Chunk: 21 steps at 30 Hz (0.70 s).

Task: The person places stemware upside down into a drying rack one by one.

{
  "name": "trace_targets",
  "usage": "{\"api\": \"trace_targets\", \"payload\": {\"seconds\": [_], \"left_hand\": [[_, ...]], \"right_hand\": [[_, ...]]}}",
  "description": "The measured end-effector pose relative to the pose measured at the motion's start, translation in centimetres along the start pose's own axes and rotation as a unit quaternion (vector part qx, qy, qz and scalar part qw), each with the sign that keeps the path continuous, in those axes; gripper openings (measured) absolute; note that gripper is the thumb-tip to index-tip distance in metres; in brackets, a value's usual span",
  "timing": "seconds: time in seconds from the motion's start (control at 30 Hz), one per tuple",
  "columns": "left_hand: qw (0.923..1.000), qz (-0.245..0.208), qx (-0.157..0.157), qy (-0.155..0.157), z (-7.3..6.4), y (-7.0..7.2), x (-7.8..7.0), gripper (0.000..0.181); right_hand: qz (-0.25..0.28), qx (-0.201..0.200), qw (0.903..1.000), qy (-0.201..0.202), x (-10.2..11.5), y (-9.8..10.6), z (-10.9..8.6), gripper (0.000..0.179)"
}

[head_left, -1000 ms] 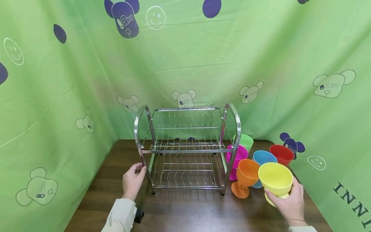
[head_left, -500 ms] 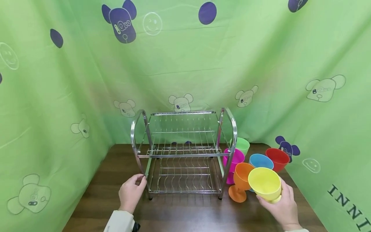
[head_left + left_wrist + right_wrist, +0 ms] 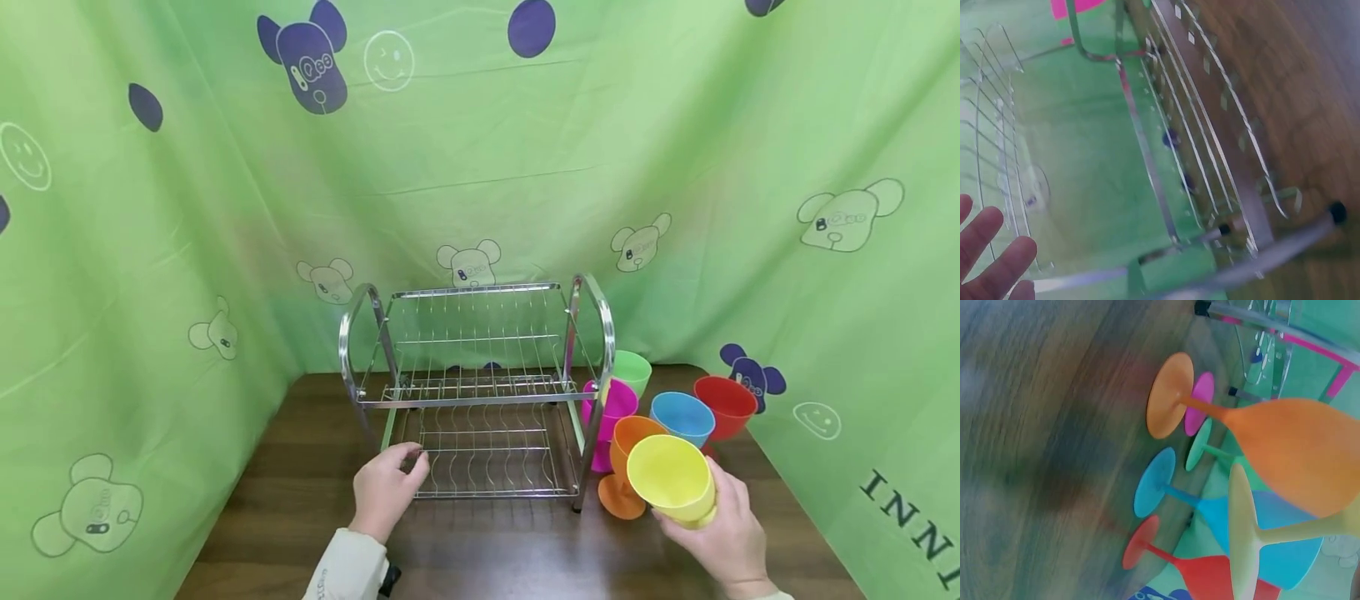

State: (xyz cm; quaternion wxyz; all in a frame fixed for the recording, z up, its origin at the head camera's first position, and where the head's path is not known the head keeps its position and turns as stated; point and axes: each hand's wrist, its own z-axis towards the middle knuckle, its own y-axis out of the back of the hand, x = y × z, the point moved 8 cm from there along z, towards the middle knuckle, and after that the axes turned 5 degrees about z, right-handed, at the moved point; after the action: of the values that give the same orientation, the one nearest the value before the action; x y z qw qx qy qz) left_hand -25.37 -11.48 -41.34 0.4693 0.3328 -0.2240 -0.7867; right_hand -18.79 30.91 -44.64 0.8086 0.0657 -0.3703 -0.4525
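Leaning left, yellow goblet [image 3: 671, 477] mouth-up

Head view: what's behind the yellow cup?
Partly visible behind the yellow cup are the orange cup and blue cup. The blue cup's stem and foot are covered there, but the right wrist view shows them.

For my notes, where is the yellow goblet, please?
At the head view's right, the right hand holds the yellow goblet in front of the orange goblet.
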Motion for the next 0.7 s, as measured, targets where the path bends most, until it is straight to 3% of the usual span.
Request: {"api": "trace_targets", "payload": {"seconds": [0.27,0.53,0.7], "left_hand": [[0.9922,-0.04,0.063,-0.099,0.4,-2.0,-3.5,0.018],[0.986,-0.074,0.071,-0.132,0.6,-2.3,-5.2,0.022],[0.9797,-0.094,0.098,-0.147,0.5,-2.6,-5.9,0.03]], "right_hand": [[0.01,-0.003,0.9987,0.05,1.2,-0.9,-0.3,0.097],[0.005,0.019,0.9969,0.076,2.4,-1.8,-0.5,0.1],[-0.004,0.012,0.9945,0.104,3.1,-2.2,-0.8,0.101]]}}
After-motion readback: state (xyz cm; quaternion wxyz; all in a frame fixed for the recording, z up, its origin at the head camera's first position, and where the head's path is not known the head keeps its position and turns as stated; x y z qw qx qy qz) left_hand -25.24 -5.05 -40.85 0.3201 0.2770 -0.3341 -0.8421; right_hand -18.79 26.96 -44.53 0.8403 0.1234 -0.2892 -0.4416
